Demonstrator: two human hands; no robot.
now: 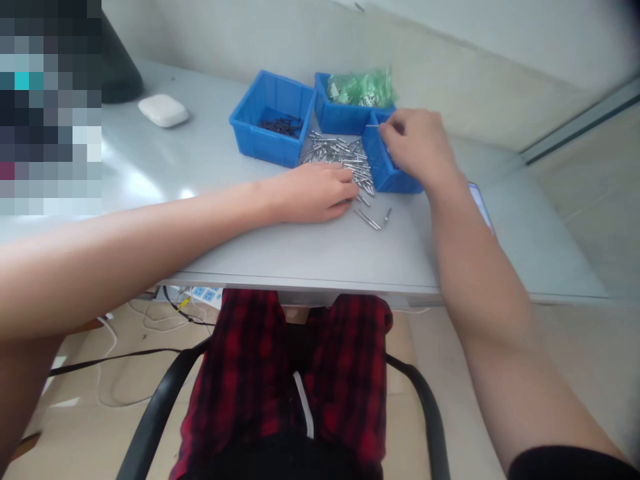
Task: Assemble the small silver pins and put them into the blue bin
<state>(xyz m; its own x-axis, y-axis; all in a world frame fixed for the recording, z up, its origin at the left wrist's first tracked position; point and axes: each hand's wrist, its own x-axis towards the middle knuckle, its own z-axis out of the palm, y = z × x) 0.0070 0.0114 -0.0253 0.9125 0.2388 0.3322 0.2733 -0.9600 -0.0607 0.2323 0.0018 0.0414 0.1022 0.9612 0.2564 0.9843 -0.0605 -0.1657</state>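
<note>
A loose pile of silver blind rivets (340, 150) lies on the grey table between blue bins. My left hand (320, 192) rests at the near edge of this pile, palm down with fingers curled together; its fingertips are partly hidden, and I cannot see what they hold. Over the small blue bin on the right (383, 170), my right hand (417, 143) pinches a thin silver rivet (373, 125) that points left. That bin's contents are mostly hidden by the hand. A few separate rivets (369, 219) lie closer to the front, right of my left hand.
A blue bin (265, 150) with dark screw-like pieces stands at the left. Behind the pile, another blue bin (343, 119) holds green plastic bags (363, 88). A white rounded object (163, 110) lies farther left. A phone (481, 205) lies beside my right forearm.
</note>
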